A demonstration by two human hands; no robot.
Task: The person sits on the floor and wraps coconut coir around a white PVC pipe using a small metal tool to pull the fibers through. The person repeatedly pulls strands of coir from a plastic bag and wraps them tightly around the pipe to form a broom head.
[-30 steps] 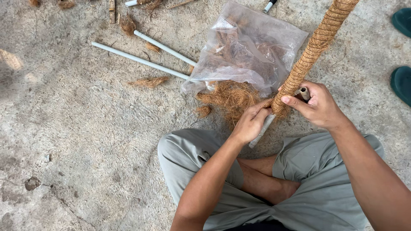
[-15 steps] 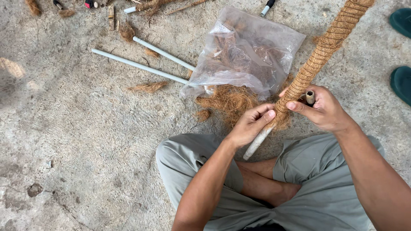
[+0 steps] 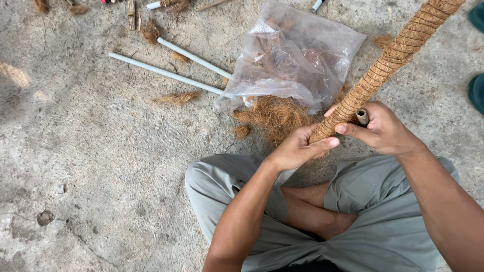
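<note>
A: Coir-wrapped brown fibre pole runs diagonally from the upper right of the frame down to the centre, where both hands meet at its lower end.

B: State of the left hand?

A: Fingers curled under the pole's lower end, thumb pressed along the wrapped fibre; clamped on it.

B: And the right hand?

A: Closed around the same end from the right of the frame, with a small dark spool tucked inside the fist.

B: Surroundings?

A: Clear plastic bag of loose brown coconut fibre lies at upper centre on the grey concrete floor. Two thin white plastic pipes lie at the upper left, just beside the bag.
</note>
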